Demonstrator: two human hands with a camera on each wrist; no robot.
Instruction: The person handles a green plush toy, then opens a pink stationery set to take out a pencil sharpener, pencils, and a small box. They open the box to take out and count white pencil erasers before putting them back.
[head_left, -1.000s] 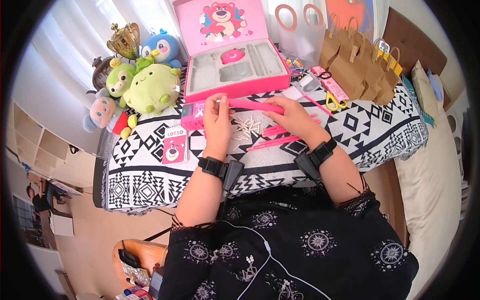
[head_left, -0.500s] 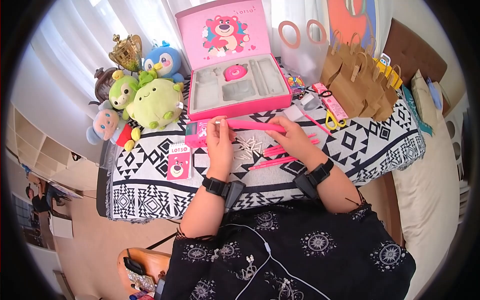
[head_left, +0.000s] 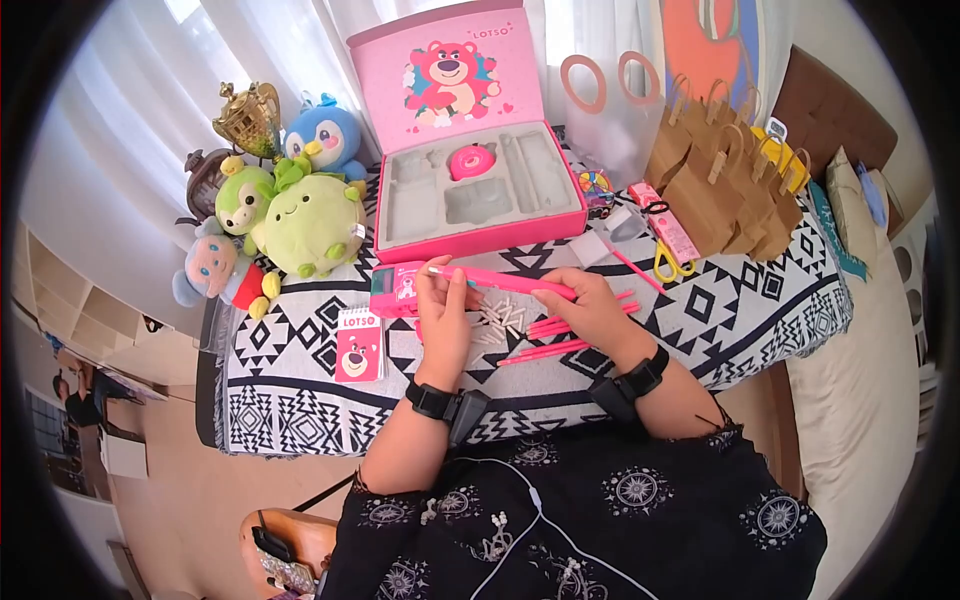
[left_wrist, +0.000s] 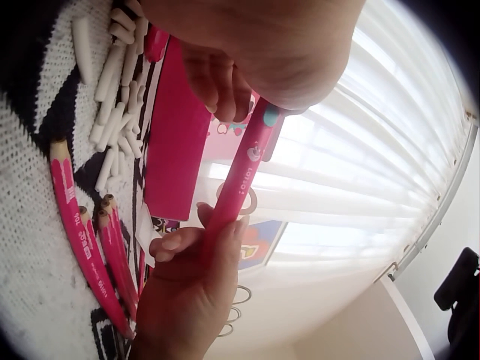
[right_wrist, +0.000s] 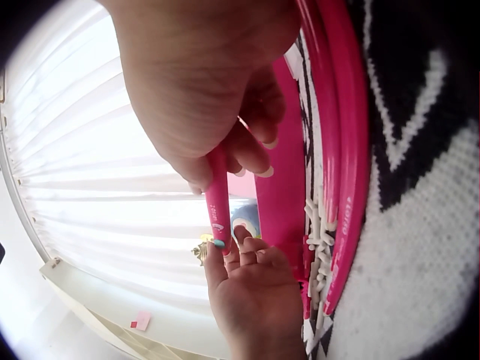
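Observation:
A pink pen-shaped electric eraser (head_left: 515, 283) with a white tip is held between both hands above the cloth. In the left wrist view its barrel shows LOTSO lettering and a teal button (left_wrist: 271, 115). My left hand (head_left: 445, 322) pinches the tip end, while my right hand (head_left: 592, 312) grips the other end. Below and between the hands lies a pile of short white eraser sticks (head_left: 503, 317). Several pink pencils (head_left: 562, 347) lie under the right hand. Beside the left hand are a small pink box (head_left: 392, 292) and a LOTSO notepad (head_left: 359, 347).
An open pink gift box (head_left: 480, 236) with a moulded insert stands behind the hands. Plush toys (head_left: 308, 218) and a gold trophy sit at the left. Brown paper bags (head_left: 715, 205), yellow scissors (head_left: 670, 265) and a clear bag (head_left: 612, 125) stand or lie at the right.
The head view has shifted, so the tabletop sits lower in the picture. Both hands keep hold of the electric eraser, which now slants with its right end lower.

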